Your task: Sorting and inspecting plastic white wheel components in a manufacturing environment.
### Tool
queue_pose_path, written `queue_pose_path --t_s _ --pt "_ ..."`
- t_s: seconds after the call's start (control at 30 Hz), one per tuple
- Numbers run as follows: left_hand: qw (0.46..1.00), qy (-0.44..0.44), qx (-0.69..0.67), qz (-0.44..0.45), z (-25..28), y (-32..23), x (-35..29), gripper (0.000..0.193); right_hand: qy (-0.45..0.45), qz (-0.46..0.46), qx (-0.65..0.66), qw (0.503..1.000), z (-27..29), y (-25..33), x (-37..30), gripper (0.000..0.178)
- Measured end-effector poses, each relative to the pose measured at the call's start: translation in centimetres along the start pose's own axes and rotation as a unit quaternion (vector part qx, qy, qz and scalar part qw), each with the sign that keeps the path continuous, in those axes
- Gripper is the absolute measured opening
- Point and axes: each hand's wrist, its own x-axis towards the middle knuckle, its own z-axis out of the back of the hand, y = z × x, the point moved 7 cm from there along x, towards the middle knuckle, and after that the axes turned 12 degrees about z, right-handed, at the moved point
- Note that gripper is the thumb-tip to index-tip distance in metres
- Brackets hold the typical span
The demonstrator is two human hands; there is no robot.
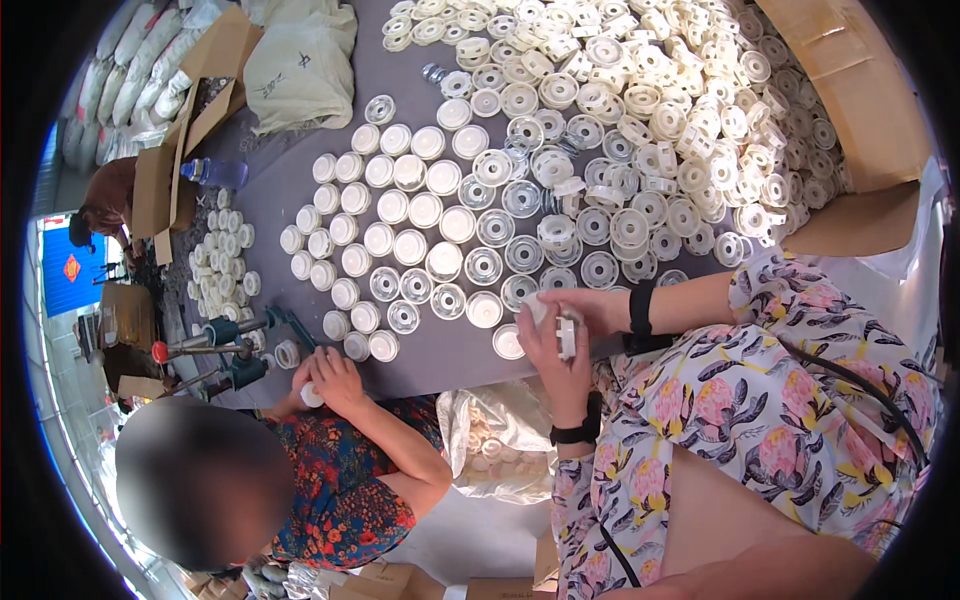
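My left hand is closed round a white ring-shaped plastic part, held at the table's near edge. A round white plastic piece sits at the fingertips of both hands. My right hand reaches in from the right and pinches at that piece; its fingertips are partly hidden. Close to my hands, white round caps and clear-centred discs stand in loose rows on the grey tabletop.
A large heap of white ring parts covers the far right, beside a cardboard box. At left, a co-worker's hands hold a white cap beside a green hand press. A plastic bag of parts hangs below the edge.
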Motion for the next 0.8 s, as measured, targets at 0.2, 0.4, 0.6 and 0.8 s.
queue_pose_path --t_s 0.2,0.4,0.6,0.8 --pt "0.899 -0.06 -0.362 0.238 0.3 4.9 3.4 0.038 -0.051 0.065 -0.023 0.996 1.1 4.7 -1.6 0.047" --pt "0.952 -0.002 -0.165 0.256 -0.4 9.2 11.5 0.036 -0.073 0.06 -0.034 0.995 3.1 6.8 -2.0 0.048" --pt "0.959 0.004 -0.161 0.234 -0.6 10.0 14.1 0.029 -0.074 0.044 -0.003 0.996 2.3 7.8 -1.9 0.046" --pt "0.961 -0.107 0.247 0.062 0.8 5.4 14.5 0.03 -0.035 0.074 0.033 0.996 3.6 8.5 -1.0 0.043"
